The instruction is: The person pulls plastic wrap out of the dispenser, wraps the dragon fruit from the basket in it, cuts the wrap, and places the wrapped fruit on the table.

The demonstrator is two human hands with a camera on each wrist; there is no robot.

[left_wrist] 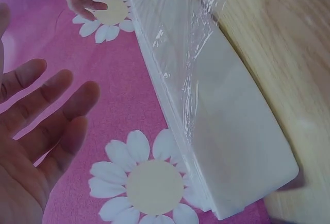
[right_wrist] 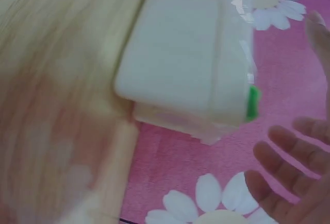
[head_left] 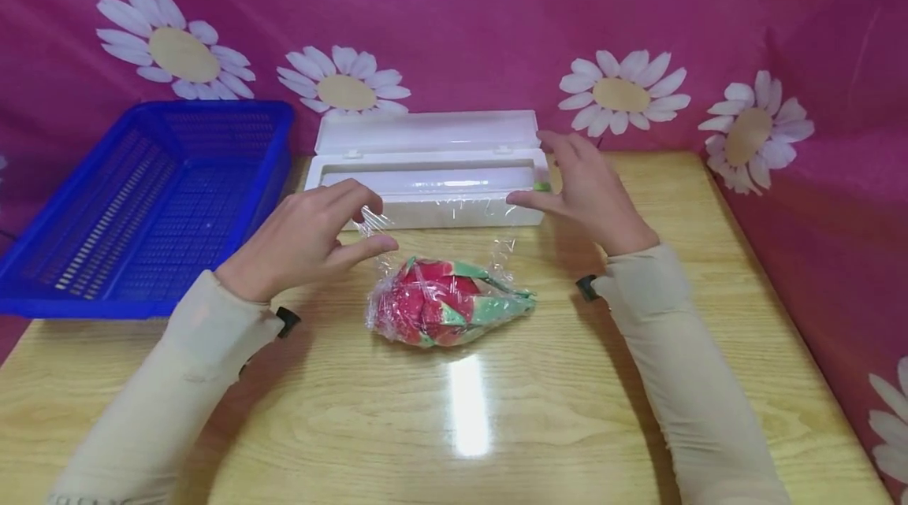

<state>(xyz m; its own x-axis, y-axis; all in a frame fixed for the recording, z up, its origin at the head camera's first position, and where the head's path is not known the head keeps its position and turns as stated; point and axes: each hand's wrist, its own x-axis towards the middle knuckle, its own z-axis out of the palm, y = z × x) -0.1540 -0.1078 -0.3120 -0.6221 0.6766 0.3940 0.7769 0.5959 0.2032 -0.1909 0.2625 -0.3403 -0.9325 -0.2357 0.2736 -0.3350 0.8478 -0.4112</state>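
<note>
- Hands hovered over a wooden table (head_left: 638, 426), one on each side of a wrapped fruit (head_left: 443, 304).
- The left hand (head_left: 305, 237) hung above the table just left of the fruit, fingers loosely spread; thumb and forefinger seemed to touch a corner of the cling film (head_left: 440, 209), but a true pinch could not be made out. In the left wrist view its fingers (left_wrist: 46, 105) lay straight and apart, holding nothing.
- The right hand (head_left: 589, 190) was at the right end of the white film dispenser (head_left: 433, 174), fingers relaxed and apart, thumb near a small green slider (head_left: 542, 187).
- The film ran from the dispenser, whose lid stood open, down toward the fruit.
- The fruit, red and green, lay near the table's middle, in front of the dispenser, already covered in film.
- A blue basket (head_left: 142, 198) sat at the left edge, beside the dispenser.
- A pink cloth with daisies (head_left: 624, 91) hung behind.
</note>
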